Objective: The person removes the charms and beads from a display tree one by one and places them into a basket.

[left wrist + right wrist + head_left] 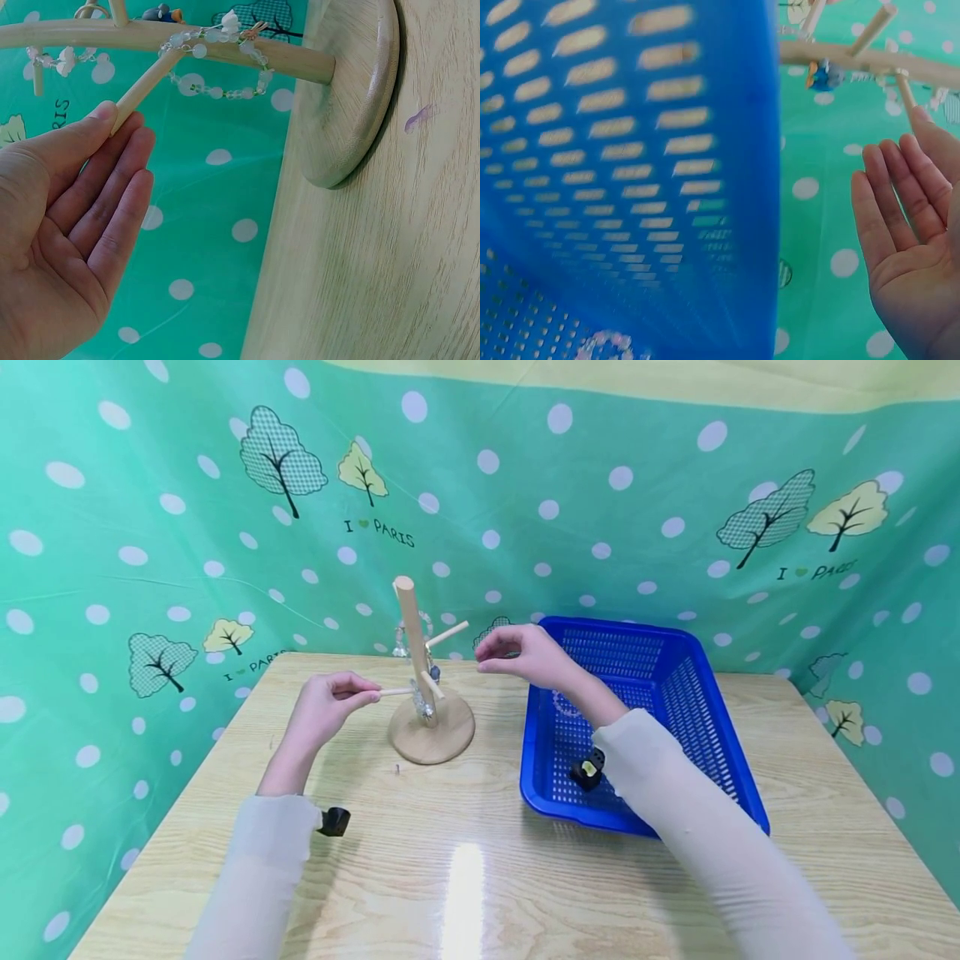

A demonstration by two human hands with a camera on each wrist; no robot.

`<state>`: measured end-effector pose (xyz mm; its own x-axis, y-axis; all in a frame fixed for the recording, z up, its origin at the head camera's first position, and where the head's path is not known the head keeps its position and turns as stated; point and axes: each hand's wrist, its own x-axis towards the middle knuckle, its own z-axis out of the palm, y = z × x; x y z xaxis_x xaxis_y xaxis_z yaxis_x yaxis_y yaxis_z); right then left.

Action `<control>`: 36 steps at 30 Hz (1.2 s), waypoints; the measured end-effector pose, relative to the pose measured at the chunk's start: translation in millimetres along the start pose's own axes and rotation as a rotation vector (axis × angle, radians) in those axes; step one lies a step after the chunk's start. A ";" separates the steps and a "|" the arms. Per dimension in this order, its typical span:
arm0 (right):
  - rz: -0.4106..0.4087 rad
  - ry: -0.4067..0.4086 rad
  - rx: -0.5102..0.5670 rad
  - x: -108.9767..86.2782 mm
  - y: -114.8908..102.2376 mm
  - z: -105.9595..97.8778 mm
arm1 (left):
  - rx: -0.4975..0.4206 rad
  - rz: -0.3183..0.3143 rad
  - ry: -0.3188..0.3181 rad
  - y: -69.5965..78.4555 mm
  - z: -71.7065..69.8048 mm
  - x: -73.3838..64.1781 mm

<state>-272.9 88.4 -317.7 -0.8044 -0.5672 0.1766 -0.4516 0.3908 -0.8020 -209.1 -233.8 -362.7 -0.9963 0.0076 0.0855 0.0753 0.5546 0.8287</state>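
Observation:
My left hand point(322, 706) pinches the tip of a thin peg point(142, 88) on a wooden stand point(412, 627) between thumb and fingers. On that peg, close to the post, hangs a bracelet of clear and pale beads point(216, 93). My right hand point(528, 653) hovers between the stand and a blue basket point(531, 743), fingers loosely bent and holding nothing. Higher pegs carry a pinkish bead bracelet point(66, 61) and a small dark blue figure charm point(824, 76). Inside the basket lies another pinkish bead bracelet point(604, 343), partly visible.
The stand's round base point(412, 745) rests on a wood-grain table point(420, 843). A small purplish mark or scrap point(397, 769) lies in front of it. Behind hangs a green dotted curtain point(525, 527). Black wrist cameras point(334, 822) sit at both cuffs.

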 end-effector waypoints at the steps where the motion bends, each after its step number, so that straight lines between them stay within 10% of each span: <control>1: -0.005 -0.002 0.002 1.3 -1.9 1.6 | -0.001 0.001 0.000 0.2 0.3 0.1; 36: 0.098 0.127 -0.162 31.9 -44.5 51.3 | -0.002 0.033 0.002 -1.4 0.4 -0.2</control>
<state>-258.6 15.7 -305.6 -0.8850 -0.4289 0.1813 -0.4170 0.5569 -0.7183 -209.0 -234.2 -364.1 -0.9931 0.0244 0.1143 0.1087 0.5521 0.8266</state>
